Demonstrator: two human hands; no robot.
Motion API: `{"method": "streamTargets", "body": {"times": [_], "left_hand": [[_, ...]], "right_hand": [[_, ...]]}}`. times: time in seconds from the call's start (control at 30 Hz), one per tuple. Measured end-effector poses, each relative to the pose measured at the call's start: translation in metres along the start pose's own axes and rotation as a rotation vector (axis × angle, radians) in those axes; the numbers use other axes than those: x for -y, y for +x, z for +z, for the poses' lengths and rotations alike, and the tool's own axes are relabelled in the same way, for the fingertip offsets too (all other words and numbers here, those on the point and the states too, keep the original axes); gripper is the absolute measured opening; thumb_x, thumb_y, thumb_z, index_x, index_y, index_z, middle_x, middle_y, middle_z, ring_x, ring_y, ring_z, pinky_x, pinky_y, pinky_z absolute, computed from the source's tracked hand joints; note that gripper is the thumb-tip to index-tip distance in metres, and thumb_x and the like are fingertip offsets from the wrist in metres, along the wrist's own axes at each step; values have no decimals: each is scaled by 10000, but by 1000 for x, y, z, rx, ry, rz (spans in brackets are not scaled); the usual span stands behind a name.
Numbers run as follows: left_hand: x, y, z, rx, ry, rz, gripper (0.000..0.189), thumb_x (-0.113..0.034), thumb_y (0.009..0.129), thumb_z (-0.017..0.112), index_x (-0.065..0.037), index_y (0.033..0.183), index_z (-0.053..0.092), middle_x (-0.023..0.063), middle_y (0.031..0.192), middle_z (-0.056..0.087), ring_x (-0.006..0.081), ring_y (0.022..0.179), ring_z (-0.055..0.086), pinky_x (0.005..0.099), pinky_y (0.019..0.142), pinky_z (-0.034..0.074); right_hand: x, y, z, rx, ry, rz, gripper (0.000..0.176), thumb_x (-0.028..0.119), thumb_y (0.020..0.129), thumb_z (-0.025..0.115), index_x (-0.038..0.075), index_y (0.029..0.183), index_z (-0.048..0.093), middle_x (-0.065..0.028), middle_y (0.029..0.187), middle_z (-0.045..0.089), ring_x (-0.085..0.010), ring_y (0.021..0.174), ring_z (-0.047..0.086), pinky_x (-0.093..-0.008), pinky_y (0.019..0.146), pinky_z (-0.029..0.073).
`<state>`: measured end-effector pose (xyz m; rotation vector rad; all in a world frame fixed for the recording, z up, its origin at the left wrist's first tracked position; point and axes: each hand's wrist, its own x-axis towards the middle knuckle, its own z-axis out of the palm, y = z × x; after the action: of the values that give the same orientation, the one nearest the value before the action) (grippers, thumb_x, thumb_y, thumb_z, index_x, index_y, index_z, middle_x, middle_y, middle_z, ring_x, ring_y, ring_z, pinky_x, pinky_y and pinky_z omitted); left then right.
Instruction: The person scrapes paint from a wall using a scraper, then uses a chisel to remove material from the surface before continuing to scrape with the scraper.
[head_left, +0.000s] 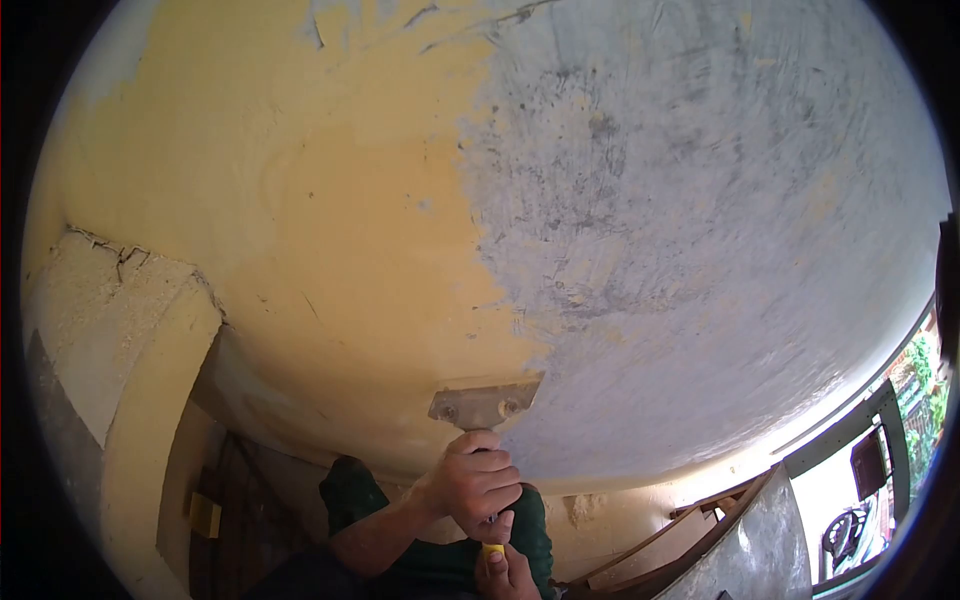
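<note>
A wide metal scraper lies with its blade against the wall, near the border between yellow paint and grey surface. My left hand is wrapped round the upper part of its handle, just below the blade. Lower down, my right hand grips the yellow end of the handle. In front of me the wall shows yellow paint on the left. Its right side is bare grey, with dark scuffs and small yellow flecks.
A cracked, pale ledge juts out at the left. Below it, a small yellowish block sits among dark boards. At lower right are a grey sheet-like panel, wooden strips and an opening with greenery outside. My green-clad knees are close beneath the wall.
</note>
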<state>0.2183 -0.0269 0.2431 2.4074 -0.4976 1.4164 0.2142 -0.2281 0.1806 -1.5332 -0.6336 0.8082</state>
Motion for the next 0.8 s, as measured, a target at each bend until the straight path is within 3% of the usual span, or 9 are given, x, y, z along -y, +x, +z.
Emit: {"method": "streamTargets", "body": {"times": [0.17,0.33,0.5,0.8], "left_hand": [[6,49,-30,-41,99,92,241,-308,660,532,-127,543,423,10,571,427,193,565,494,358,697,395],[-12,35,-32,-4,128,90,238,-308,640,537,-133,534,416,8,564,427,190,557,489,358,697,389],[-23,-10,1,-45,23,17,238,-308,644,536,-135,531,420,11,565,436,192,553,485,359,703,391],[-7,5,7,-44,22,4,247,-316,664,531,-118,546,442,13,578,450,198,567,488,370,710,401]], "right_hand": [[44,9,-5,-59,-104,-152,548,574,1009,401,40,938,497,41,637,407,-66,580,374,-263,500,316],[45,-6,-2,-41,-131,-208,554,577,1010,392,41,917,500,42,654,415,-64,592,375,-262,497,317],[-3,-25,-3,21,31,20,570,613,994,394,58,920,505,55,672,407,-55,594,359,-254,497,313],[12,-11,-8,-84,-9,-51,601,658,971,379,71,893,484,55,665,395,-50,584,322,-243,491,295]]}}
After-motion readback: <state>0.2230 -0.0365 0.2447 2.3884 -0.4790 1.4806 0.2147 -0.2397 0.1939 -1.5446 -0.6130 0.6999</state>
